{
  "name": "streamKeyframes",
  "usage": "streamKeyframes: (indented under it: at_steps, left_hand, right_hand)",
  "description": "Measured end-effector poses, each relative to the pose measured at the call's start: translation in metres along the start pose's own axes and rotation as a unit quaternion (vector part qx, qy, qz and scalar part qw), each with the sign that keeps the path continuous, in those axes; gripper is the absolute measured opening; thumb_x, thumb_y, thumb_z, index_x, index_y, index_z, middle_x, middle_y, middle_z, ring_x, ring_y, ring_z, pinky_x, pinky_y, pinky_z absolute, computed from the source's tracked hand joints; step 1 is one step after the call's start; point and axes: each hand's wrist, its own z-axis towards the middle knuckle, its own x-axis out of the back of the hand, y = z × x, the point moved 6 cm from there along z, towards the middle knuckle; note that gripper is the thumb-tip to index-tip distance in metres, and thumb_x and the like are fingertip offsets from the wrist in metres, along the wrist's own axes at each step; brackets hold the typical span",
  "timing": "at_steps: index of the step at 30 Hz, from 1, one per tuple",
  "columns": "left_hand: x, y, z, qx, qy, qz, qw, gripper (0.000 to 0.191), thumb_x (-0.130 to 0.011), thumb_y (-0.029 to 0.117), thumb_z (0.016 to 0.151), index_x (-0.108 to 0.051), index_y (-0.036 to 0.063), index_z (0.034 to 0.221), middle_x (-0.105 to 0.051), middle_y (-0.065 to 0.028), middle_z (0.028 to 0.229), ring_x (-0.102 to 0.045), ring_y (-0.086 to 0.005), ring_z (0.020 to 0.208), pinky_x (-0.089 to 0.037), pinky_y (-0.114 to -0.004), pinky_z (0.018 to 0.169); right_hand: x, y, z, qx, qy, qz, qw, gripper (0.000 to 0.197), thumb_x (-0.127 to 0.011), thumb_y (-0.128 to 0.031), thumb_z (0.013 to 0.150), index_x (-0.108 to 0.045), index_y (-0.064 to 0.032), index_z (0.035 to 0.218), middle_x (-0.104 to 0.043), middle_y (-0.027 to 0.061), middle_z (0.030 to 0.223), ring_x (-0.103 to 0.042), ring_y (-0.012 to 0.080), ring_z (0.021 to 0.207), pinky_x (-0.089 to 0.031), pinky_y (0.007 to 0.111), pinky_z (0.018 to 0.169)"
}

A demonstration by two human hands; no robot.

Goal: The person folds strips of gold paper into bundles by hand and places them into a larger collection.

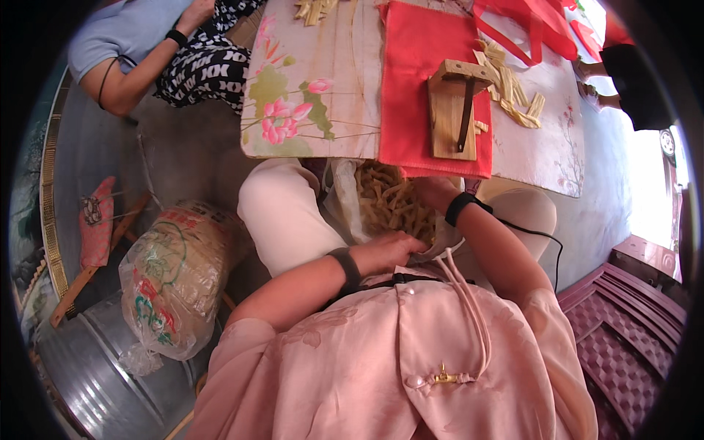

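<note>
Between my knees sits a whitish plastic bag (345, 190), its mouth wide and its inside full of short pale-yellow cut pieces (393, 203). My left hand (393, 250) is at the bag's near edge with curled fingers, their tips partly hidden. Further right, my right hand (437, 192) reaches into the bag's far right side, close under the table edge; its fingers are mostly hidden. Just above, a wooden hand cutter (452, 118) with a dark metal blade rests on a red cloth (407, 82). Long flat yellowish strips (511, 91) lie to its right.
The flower-patterned table (352, 110) has a front edge overhanging the bag. A red bag (542, 33) lies at its far right. Left on the floor are a tied, filled plastic sack (176, 275) and a metal drum (104, 374). Another person (129, 77) sits at upper left.
</note>
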Motion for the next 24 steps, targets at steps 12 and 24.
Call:
streamKeyframes:
  at_steps: [12, 24]
  left_hand:
    - [0.0, 0.015, -0.024, 0.022, 0.056, 0.078, 0.995, 0.031, -0.054, 0.012, 0.084, -0.062, 0.0082, 0.114, -0.067, -0.0184, 0.099, -0.064, -0.0303, 0.093, -0.047, -0.037, 0.083]
    - [0.006, -0.011, -0.016, 0.025, 0.164, -0.11, 0.98, 0.037, -0.054, 0.023, 0.088, -0.061, -0.0029, 0.114, -0.067, -0.0109, 0.105, -0.064, -0.0217, 0.096, -0.048, -0.031, 0.088]
  right_hand:
    - [0.156, -0.077, -0.135, 0.044, 0.147, 0.641, 0.752, 0.024, -0.056, -0.019, 0.095, -0.066, 0.0002, 0.105, -0.062, 0.0, 0.082, -0.055, 0.0072, 0.074, -0.043, 0.023, 0.067]
    - [0.301, -0.118, -0.288, 0.364, 0.3, 0.705, 0.529, 0.026, -0.044, -0.016, 0.098, -0.052, 0.003, 0.114, -0.04, -0.0026, 0.07, -0.045, 0.0132, 0.077, -0.038, 0.039, 0.101]
